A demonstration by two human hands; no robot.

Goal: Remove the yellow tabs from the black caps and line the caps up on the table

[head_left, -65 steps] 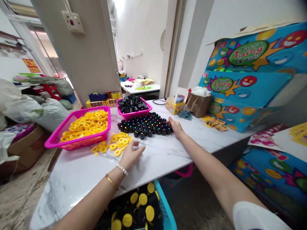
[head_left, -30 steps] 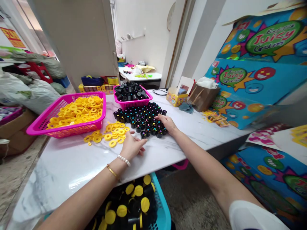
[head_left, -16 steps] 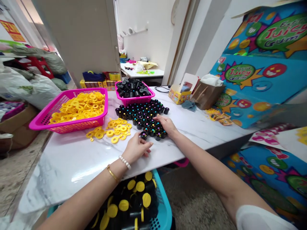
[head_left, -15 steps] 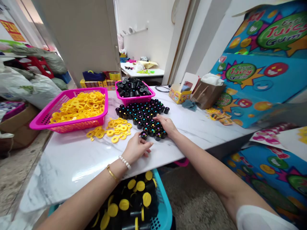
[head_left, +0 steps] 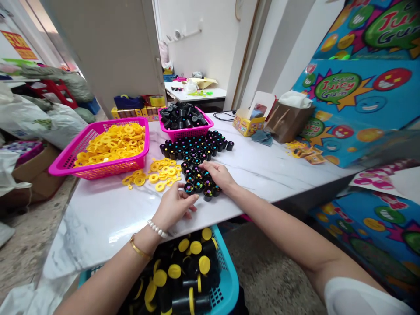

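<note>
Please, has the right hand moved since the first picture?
Yes. Judged against the large pink basket, the right hand has moved left, closer to that basket.

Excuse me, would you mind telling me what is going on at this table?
A person's right hand is against the right side of a cluster of black cups, and the left hand is at its near-left edge. Loose yellow rings lie beside them, near a pink basket of more. A turquoise basket below the tabletop holds black cylinders with yellow ends.
</note>
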